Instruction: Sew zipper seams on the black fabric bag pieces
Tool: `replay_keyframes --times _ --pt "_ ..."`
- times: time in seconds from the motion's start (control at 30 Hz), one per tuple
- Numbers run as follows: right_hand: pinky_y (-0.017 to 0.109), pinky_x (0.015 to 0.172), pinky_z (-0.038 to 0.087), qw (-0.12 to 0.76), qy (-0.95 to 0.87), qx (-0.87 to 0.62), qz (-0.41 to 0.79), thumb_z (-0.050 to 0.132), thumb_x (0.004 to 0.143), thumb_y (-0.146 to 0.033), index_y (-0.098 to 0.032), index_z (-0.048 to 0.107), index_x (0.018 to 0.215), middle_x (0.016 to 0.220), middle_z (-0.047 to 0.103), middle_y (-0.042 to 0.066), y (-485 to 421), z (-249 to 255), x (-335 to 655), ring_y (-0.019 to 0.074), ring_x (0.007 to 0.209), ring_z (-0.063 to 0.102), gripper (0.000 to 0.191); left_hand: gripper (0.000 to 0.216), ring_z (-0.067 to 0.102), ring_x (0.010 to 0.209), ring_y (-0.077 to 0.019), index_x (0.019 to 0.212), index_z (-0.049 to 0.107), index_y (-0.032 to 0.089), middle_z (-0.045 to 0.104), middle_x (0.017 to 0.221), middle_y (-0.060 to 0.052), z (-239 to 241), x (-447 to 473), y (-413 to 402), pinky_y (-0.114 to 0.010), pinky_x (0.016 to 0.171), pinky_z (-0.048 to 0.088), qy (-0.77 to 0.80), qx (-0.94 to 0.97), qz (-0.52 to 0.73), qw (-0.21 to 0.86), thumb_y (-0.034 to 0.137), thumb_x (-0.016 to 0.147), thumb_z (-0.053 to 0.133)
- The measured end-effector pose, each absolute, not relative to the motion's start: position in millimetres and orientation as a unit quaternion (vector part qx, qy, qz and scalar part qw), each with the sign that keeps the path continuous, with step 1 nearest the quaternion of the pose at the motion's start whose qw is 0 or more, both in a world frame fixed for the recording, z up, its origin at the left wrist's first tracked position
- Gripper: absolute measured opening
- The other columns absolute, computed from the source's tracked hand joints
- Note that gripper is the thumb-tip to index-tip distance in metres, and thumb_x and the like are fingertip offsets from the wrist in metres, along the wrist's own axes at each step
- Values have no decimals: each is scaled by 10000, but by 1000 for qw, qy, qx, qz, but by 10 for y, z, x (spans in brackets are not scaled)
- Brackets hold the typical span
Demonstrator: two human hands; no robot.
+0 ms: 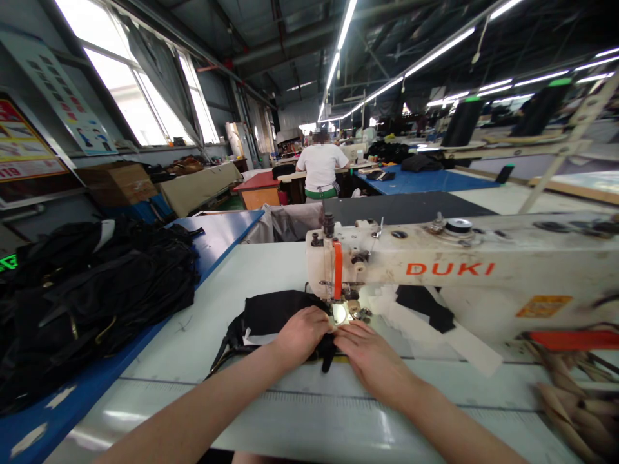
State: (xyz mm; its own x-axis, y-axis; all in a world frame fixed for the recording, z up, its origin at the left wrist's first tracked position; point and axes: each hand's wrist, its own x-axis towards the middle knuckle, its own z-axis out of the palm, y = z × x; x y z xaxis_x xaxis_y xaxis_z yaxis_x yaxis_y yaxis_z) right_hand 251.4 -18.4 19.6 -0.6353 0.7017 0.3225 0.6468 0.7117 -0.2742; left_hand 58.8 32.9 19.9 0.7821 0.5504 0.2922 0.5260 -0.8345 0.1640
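Daylight glares white through tall windows on the left, and rows of fluorescent tubes shine beneath a dim ceiling. A small, bright glow sits under the sewing machine's head. Pale reflections streak the glossy tabletop. Wide-angle distortion stretches the edges; the lower right blurs.

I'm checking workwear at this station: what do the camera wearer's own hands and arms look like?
The left hand and right hand are gloveless. The left forearm and right forearm are bare, with no sleeve, watch or bracelet visible.
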Motion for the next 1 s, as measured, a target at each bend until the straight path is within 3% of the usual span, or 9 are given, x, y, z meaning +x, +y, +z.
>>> replay_keyframes --times 0.47,1.0 --pt "366 926 391 222 -895 -378 86 461 834 -42 -159 640 996 958 639 65 -190 177 2532 200 974 511 268 175 568 1008 -191 1010 613 146 641 994 -73 295 514 356 -336 924 433 217 967 129 15 205 926 471" --pt "370 884 410 234 -885 -391 100 467 832 -61 -177 653 953 922 624 64 -217 202 2528 212 939 504 251 313 542 1151 -175 1183 555 151 598 1228 -81 300 478 237 -328 1016 420 244 959 132 50 136 902 420"
